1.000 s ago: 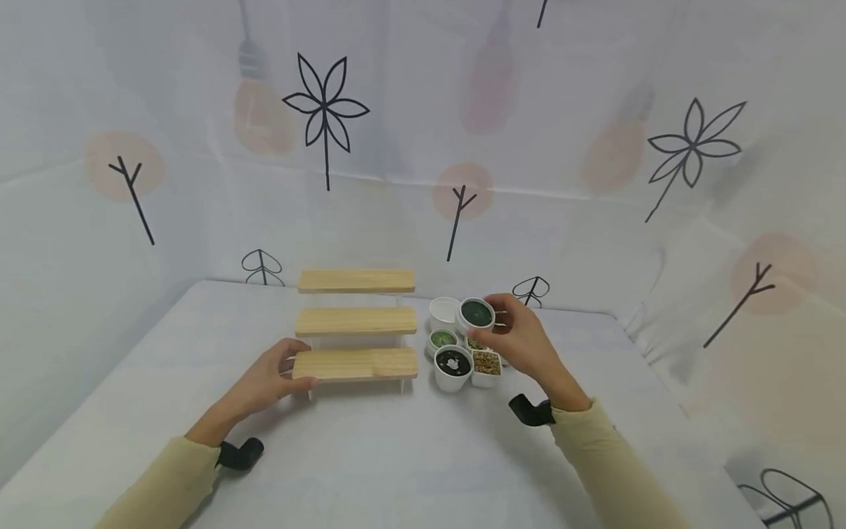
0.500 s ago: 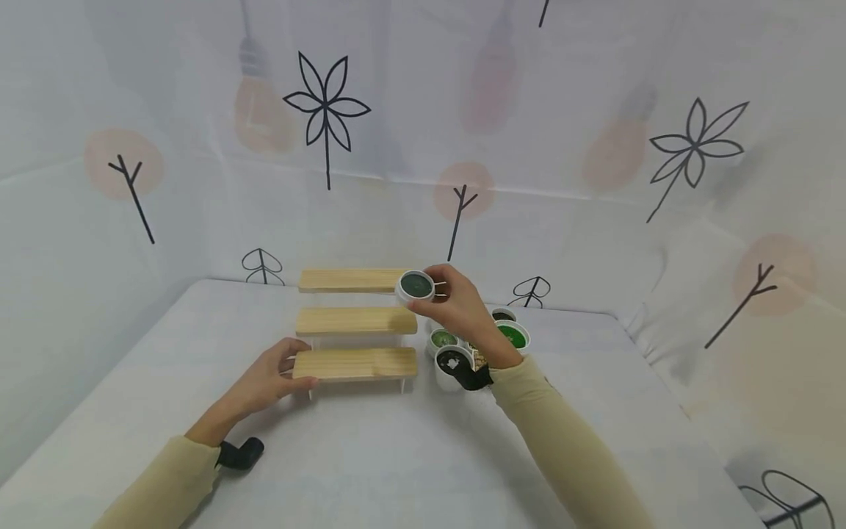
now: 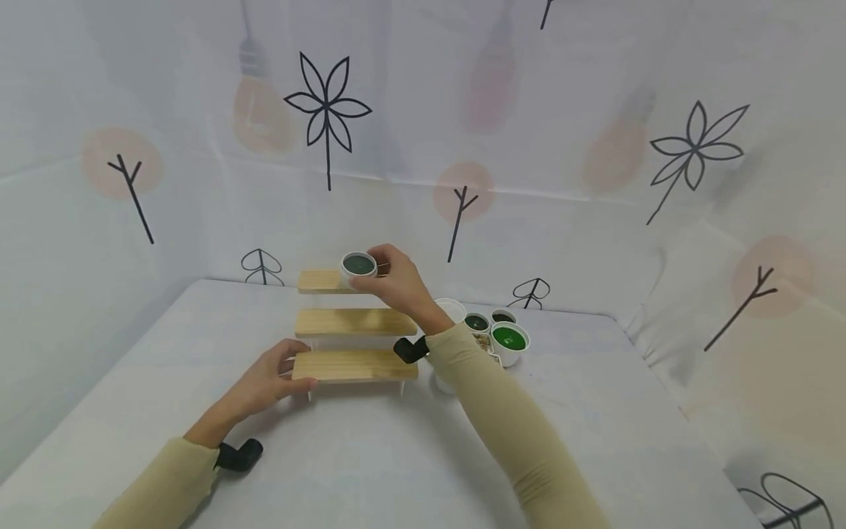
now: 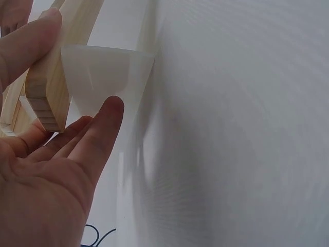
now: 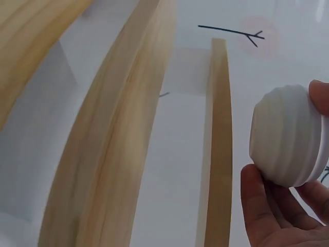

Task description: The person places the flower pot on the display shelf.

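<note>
A three-step wooden stand (image 3: 357, 322) with whitish supports stands at the table's centre-left. At the left end of its lowest board (image 3: 360, 365), my left hand (image 3: 267, 378) grips the wood. In the left wrist view, the thumb lies on the board (image 4: 49, 77) and the other fingers reach beneath, near the translucent support (image 4: 103, 77). My right hand (image 3: 399, 283) holds a small white ribbed cup (image 3: 359, 270) by its side, with dark green content. This cup overlaps the top board (image 3: 320, 281) in the head view; in the right wrist view, a gap shows between them.
Right of the stand, several small white containers stand clustered, among them a bright green-filled cup (image 3: 509, 339), a dark green-filled one (image 3: 476, 322) and a dark-filled one (image 3: 503, 316). My right sleeve (image 3: 502, 411) hides part of the cluster. A patterned cloth (image 3: 562, 242) hangs behind the table.
My right hand has lifted the dark green cup away from the cluster and carried it left and up to the top board. The left hand keeps its place on the lowest board.
</note>
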`<state>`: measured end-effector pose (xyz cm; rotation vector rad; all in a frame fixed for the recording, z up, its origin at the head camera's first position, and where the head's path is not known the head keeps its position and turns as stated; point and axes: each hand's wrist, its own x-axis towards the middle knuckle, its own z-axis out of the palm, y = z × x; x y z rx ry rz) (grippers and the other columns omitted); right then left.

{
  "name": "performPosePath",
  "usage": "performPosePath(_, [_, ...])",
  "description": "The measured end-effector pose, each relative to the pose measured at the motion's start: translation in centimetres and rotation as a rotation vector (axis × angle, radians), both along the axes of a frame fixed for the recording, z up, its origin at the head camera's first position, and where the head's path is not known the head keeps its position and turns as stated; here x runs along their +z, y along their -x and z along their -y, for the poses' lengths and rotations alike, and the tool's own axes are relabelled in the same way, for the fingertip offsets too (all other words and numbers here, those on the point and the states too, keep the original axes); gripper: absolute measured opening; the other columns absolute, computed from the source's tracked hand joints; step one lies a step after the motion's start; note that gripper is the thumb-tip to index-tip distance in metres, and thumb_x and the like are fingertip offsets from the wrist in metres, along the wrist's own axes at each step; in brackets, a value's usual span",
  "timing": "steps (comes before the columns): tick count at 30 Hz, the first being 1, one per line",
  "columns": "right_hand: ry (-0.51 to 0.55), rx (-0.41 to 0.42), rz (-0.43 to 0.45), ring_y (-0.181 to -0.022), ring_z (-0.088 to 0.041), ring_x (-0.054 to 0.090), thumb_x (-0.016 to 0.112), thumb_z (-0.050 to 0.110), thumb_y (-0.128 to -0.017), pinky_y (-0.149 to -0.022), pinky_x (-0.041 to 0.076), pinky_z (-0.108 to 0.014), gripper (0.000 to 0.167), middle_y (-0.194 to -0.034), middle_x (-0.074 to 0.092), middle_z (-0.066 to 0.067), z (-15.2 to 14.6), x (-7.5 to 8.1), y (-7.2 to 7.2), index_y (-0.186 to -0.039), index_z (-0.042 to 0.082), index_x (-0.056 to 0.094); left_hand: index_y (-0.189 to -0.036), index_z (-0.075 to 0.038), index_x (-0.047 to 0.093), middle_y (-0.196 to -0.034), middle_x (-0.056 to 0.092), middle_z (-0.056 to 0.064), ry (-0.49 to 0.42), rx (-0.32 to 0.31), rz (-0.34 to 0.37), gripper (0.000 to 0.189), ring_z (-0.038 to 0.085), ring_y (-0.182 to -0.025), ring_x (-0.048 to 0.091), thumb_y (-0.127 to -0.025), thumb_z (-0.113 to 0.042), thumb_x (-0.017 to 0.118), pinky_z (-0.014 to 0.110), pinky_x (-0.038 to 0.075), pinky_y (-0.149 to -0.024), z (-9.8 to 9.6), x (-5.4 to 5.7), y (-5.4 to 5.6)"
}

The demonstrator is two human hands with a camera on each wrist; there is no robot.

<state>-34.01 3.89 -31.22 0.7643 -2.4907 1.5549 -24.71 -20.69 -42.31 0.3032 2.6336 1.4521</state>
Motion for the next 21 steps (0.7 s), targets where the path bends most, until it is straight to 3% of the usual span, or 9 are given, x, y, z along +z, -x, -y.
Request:
performPosePath(4, [0.012,0.013,0.025,-0.091,-0.014,0.061,0.078,0.032,-0.077,-0.077,0.055,-0.029,0.050,-0.105,0.061,0.001,2.1,0.0,0.9,-0.117,0.012,0.057,-0.134,-0.001,0.039,-0.142,0.039,0.026,0.019,0.008,0.002,0.079,0.044,-0.128,0.043,-0.077,-0.039,0.079,0.050,0.046,-0.100,-0.1,0.0,0.0])
performPosePath(10, [-0.056,0.023,0.022,-0.090,-0.013,0.058,0.077,0.034,-0.079,-0.074,0.053,-0.026,0.052,-0.104,0.060,0.002,4.3,-0.2,1.6,-0.120,0.011,0.055,-0.133,-0.003,0.040,-0.144,0.038,0.024,0.026,0.023,0.025,0.081,0.044,-0.129,0.042,-0.075,-0.042,0.080,0.051,0.045,-0.101,-0.1,-0.1,0.1])
performPosePath(21, [-0.100,0.001,0.008,-0.089,-0.013,0.057,0.076,0.037,-0.079,-0.072,0.053,-0.025,0.052,-0.101,0.060,0.001,5.5,-0.3,2.3,-0.119,0.010,0.055,-0.132,0.000,0.040,-0.142,0.039,0.026,0.017,0.002,-0.006,0.076,0.044,-0.128,0.044,-0.078,-0.035,0.079,0.048,0.047,-0.100,-0.2,0.2,-0.1])
